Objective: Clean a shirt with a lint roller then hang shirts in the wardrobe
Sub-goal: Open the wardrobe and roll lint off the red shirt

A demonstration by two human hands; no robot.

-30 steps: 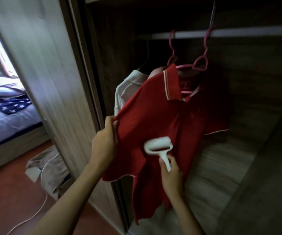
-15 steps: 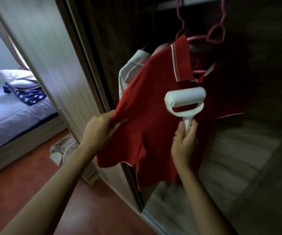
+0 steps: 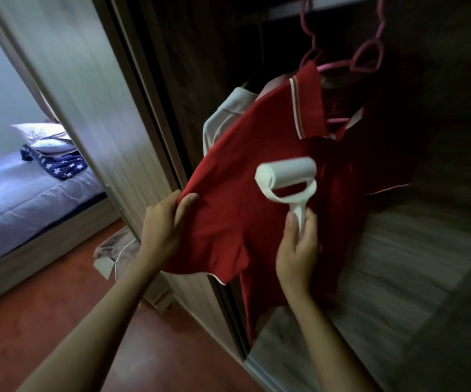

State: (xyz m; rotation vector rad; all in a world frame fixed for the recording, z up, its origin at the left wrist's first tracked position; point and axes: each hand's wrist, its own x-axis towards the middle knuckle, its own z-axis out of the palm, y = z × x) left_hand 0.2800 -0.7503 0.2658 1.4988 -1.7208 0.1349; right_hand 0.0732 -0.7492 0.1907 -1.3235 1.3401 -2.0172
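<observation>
**Lint roller working down the front of the red polo**

Head cam view, the only one there is. Compared with half a second back, the lint roller (image 3: 286, 176) has slid a bit lower on the chest, further below the collar, and the whole scene sits lower in frame, so the camera tipped up a little. The grips look the same as before.

The red shirt (image 3: 237, 216) hangs inside the wardrobe (image 3: 440, 250) on a pink hanger (image 3: 341, 69) with heart-shaped loops. The left hand (image 3: 163, 227) is pinching the sleeve-side edge of the shirt and pulling it out taut toward the door. The right hand (image 3: 296, 250) is wrapped around the roller's white handle, with the roll lying across the fabric.

Behind the red one there's a white shirt (image 3: 223, 114) on the same rail, mostly covered. The sliding door (image 3: 87, 108) blocks a lot of the room; past it you get a bed (image 3: 16, 199) with a star-print blanket (image 3: 56, 165) and a pillow (image 3: 41, 134), plus some beige fabric (image 3: 115, 247) on the red floor (image 3: 101, 335).

There's a small label inside the collar, but it's too dark and tiny to read.
</observation>
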